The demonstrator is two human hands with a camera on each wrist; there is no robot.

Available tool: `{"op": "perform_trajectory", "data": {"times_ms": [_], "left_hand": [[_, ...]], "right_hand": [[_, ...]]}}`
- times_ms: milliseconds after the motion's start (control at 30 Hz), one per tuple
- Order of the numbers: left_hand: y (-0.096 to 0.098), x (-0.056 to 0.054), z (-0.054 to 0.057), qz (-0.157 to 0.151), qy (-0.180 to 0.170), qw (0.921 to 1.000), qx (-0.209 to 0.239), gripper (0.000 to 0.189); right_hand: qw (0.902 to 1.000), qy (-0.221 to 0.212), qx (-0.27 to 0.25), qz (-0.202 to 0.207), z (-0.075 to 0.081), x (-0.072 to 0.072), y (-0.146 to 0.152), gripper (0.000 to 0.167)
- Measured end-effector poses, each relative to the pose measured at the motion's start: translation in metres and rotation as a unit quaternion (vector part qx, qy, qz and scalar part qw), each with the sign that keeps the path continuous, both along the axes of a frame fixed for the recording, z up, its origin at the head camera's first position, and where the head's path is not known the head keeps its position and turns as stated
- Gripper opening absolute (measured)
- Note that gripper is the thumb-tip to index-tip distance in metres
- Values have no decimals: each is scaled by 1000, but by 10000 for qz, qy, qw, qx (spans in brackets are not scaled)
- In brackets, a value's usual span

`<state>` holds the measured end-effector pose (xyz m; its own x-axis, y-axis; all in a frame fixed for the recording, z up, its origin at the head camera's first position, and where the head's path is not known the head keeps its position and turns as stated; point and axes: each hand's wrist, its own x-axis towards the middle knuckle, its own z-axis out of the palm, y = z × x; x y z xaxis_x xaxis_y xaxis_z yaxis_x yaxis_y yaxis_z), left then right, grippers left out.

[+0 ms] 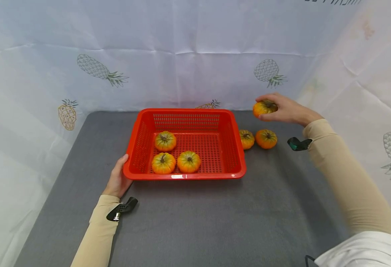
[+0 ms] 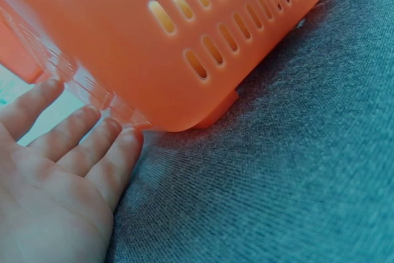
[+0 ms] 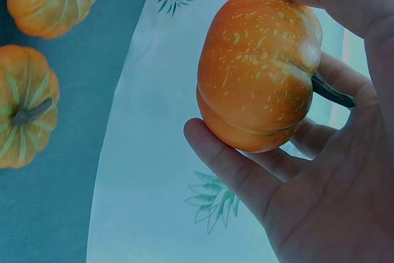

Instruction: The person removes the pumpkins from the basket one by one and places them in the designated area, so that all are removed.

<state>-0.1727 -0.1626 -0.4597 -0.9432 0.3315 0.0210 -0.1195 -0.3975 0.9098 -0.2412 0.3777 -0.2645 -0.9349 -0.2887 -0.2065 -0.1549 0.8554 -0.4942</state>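
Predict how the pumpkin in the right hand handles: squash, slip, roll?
The held pumpkin probably keeps its shape: the right hand makes no visible dent. Its skin has a slight sheen, so it may slip under a loose pinch. Its rounded, ribbed sides suggest it could roll if set down on edge.

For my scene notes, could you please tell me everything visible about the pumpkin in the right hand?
The pumpkin is squat and rounded, with shallow ribs and orange skin flecked with yellow. Its surface looks smooth and slightly shiny; what it is made of I cannot tell. In the right wrist view, its dark, curved stem points toward the right hand, which grips it. It is held up off the table, right of the red basket, and shows no visible damage.
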Motion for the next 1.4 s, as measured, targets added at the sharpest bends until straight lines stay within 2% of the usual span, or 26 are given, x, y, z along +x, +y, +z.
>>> {"op": "perform_trajectory", "data": {"times_ms": [633, 867, 1400], "left_hand": [[0, 1, 0, 64, -84, 9997, -210, 39], [0, 1, -1, 46, -12, 9999, -155, 39], [0, 1, -1, 111, -112, 9998, -156, 38]], "right_hand": [[9994, -179, 96, -265, -10, -1, 25, 66], [9991, -185, 166, -332, -14, -2, 35, 67], [9979, -380, 156, -508, -30, -1, 56, 69]]}}
